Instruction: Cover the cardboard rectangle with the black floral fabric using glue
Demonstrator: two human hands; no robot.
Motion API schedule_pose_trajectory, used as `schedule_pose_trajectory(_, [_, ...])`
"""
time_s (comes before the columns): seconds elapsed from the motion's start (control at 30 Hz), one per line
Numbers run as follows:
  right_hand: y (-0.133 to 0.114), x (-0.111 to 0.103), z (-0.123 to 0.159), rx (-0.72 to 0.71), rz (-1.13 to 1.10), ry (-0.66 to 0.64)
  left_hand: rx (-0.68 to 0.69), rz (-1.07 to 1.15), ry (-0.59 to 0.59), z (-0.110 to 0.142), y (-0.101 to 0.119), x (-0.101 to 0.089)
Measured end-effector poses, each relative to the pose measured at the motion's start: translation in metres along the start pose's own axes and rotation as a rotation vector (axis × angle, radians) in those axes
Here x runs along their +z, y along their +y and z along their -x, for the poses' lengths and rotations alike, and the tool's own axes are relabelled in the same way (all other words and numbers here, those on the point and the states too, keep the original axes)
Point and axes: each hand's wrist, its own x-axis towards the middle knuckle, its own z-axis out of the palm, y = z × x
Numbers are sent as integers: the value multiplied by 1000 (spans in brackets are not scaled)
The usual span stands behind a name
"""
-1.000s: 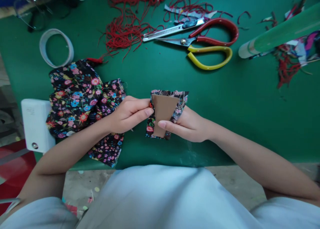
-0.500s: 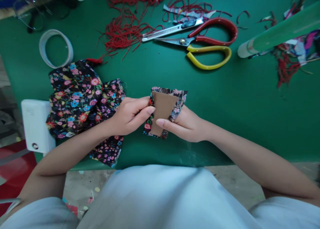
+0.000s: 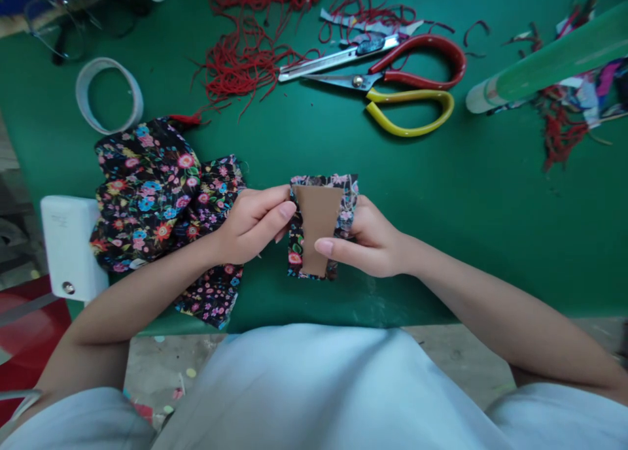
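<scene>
Between my hands is a small piece of black floral fabric (image 3: 296,250) with a tapered brown card (image 3: 318,218) lying on it, wider at the top. My right hand (image 3: 375,241) grips both from the right, its thumb pressed on the card and its fingers hidden beneath. My left hand (image 3: 258,224) pinches the fabric's upper left edge between thumb and fingers. Beside my left forearm lies a larger heap of the same floral fabric (image 3: 147,195), partly covered by that arm.
Scissors (image 3: 409,87) with red and yellow handles lie beyond my hands, against a box cutter (image 3: 338,59). Red cords (image 3: 235,70) are tangled behind. A tape ring (image 3: 83,103) and a white device (image 3: 71,247) are at left. A green tube (image 3: 549,61) lies among scraps at right.
The fabric and card have turned a little and now stand more upright, shifted slightly toward me. My left thumb has slid up and left off the card's edge.
</scene>
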Motion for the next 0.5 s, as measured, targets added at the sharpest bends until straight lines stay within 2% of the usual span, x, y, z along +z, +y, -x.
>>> schedule_pose_trajectory(0.13, [-2,2,-1,96,-180,181,-13,-15,1,0,0,1])
schedule_pose_trajectory(0.27, [-4,3,-2,136,-230,208,0,-36,-8,0,-1,1])
schedule_pose_trajectory(0.5, [-5,3,-1,112,-102,205,-8,-81,-34,-3,2,-2])
